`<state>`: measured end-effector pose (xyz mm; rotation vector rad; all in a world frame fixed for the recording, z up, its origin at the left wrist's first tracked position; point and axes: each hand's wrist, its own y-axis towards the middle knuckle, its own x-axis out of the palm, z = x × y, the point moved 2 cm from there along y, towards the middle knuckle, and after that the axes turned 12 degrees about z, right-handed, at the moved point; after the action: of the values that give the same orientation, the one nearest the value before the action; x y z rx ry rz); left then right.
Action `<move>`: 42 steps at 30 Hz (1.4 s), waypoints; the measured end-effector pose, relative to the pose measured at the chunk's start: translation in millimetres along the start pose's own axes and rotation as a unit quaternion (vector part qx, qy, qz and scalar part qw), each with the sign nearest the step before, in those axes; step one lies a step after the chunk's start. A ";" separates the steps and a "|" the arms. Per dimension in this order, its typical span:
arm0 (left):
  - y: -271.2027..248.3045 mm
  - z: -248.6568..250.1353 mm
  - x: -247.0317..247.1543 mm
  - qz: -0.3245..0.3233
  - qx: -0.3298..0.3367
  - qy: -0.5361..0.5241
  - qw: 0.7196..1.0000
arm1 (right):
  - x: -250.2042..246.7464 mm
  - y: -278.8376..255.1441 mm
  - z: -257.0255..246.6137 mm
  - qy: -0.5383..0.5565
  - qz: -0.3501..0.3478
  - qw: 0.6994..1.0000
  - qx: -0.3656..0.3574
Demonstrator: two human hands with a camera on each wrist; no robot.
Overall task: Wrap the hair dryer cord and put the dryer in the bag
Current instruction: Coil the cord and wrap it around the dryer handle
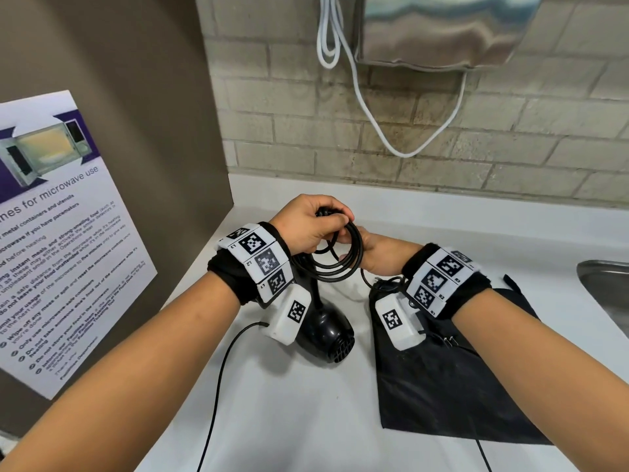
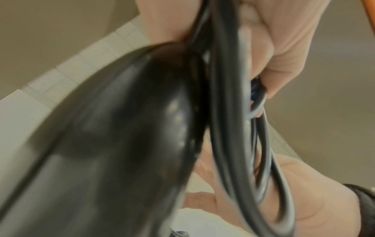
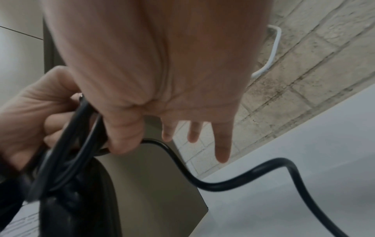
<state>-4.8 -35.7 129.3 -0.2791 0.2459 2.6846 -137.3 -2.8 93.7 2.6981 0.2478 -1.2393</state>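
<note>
1. The left hand (image 1: pixel 311 223) is curled round the end of the dryer's handle and the top of the coiled cord (image 1: pixel 343 253). The hair dryer (image 1: pixel 323 330) hangs from that grip with its grilled end low over the white counter (image 1: pixel 306 420) — whether it touches I cannot tell.

2. The right hand (image 1: pixel 374 252) pinches the cord with thumb and forefinger beside the coil; its other three fingers (image 3: pixel 222 144) are spread straight and hold nothing.

3. Risk: the loops are gathered only by the left fingers. If that grip loosens while the next turn is laid on, the coil could spring open and slide down the handle.

4. Risk: a loose length of cord trails from the right hand across the counter. It could snag on the bag or drag it, and a hard tug would likely pull the loops uneven.

5. Risk: the black bag (image 1: pixel 452 386) lies flat just right of the dryer, its mouth not visibly open. My guess is that putting the dryer in needs one hand to free itself — the moment the coil is most likely to unwind.

6. Count: one hair dryer, one black cord with roughly three loops (they overlap, so this is uncertain), one bag, two hands.

7. Also in view — one microwave notice (image 1: pixel 51 233) on the left panel, one white cable (image 1: pixel 357 80) on the brick wall, one metal sink (image 1: pixel 609 284) edge.
</note>
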 end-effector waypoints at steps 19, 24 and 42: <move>5.4 -2.6 -1.0 0.027 0.011 -0.008 1.000 | -19.3 8.9 9.5 -0.150 0.178 0.971 -0.049; 6.4 -1.9 3.6 0.038 0.021 0.014 0.999 | -46.0 11.0 -5.4 -0.123 0.257 0.958 0.021; 4.7 5.5 15.5 -0.032 0.018 0.118 0.992 | -54.4 -9.8 -40.7 -0.070 0.390 0.918 -0.035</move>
<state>-21.5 -32.5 131.5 -0.5844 0.3490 2.5797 -144.4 11.0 160.5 2.2294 -0.7171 -1.0995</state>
